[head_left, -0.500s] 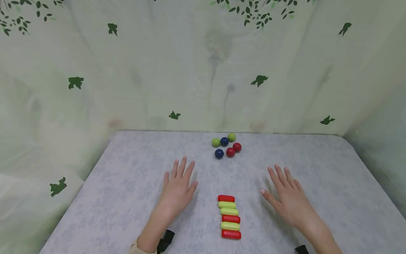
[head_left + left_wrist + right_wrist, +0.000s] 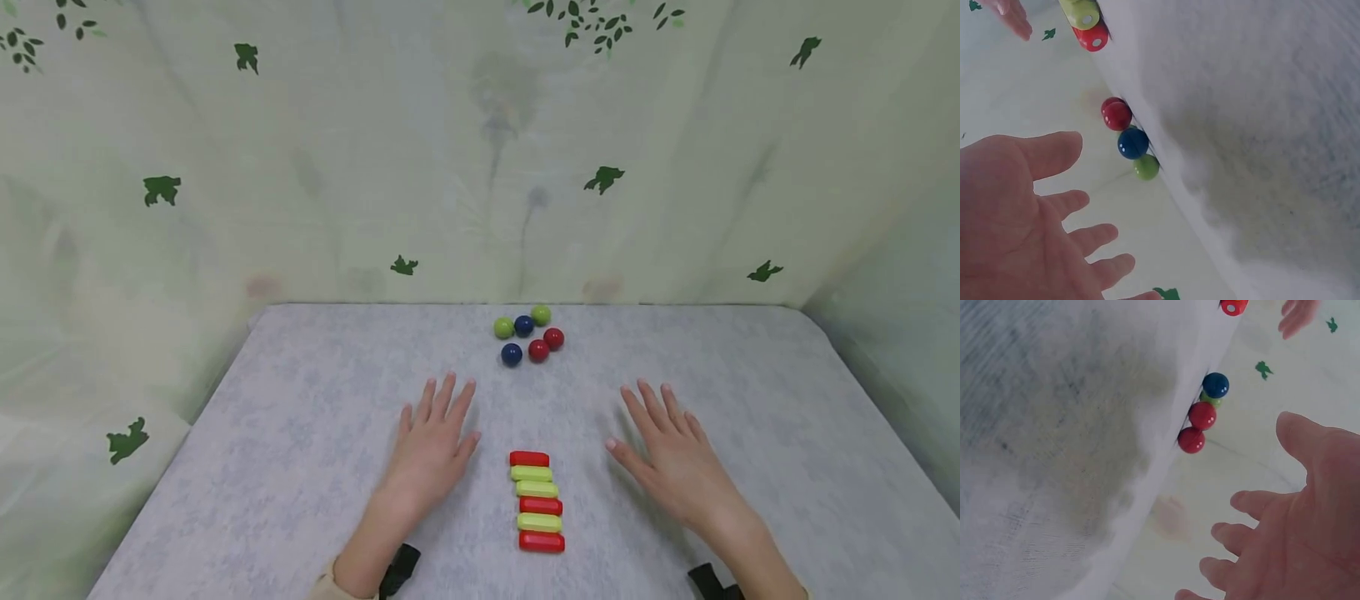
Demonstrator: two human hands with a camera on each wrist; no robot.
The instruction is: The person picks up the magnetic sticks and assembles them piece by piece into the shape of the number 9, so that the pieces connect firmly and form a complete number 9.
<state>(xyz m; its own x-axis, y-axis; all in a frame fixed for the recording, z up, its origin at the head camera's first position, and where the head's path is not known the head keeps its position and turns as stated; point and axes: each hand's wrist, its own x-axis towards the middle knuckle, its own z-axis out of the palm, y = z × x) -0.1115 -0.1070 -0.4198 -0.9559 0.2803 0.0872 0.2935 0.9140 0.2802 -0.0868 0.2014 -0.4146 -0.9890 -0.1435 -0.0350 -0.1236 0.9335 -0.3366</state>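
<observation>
Six blocks [image 2: 537, 489] lie on the table [image 2: 315, 375], well in from its far edge, between left hand [image 2: 429, 457] and right hand [image 2: 678, 468], both free, fingers straight; six balls [image 2: 524, 326] sit near that edge.

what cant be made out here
Head view: left sleeve, mostly cut off by the bottom edge.
Left wrist view: rest of the block row, past the top edge.
Right wrist view: most of a green ball, behind blue ball and red ball; part of the right hand, cut by edges.
</observation>
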